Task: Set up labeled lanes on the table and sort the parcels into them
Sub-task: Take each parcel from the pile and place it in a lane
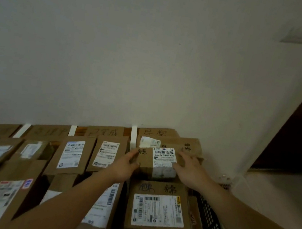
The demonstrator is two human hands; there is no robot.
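Both hands close on one small parcel [156,162]: the left hand [123,165] wraps its near-left corner with the thumb on top by a handwritten mark, and the right hand [190,169] presses flat against its right side, fingers spread over the edge of the shipping label. That parcel sits in the rightmost lane, resting on other boxes at the far end of the bench, between a larger parcel [159,209] with two handwritten characters nearer the person and a box [184,144] behind it against the wall [135,54].

Three white tape strips [133,136] mark lane borders at the wall edge, with cardboard signs [103,132] bearing handwriting between them; the writing is too blurred to read surely. Four lanes show, each filled with brown cardboard parcels carrying white labels; about a dozen are visible, though overlap hides an exact count. A black perforated crate [211,222] stands at the right edge, beside the near parcels; its contents are hidden.
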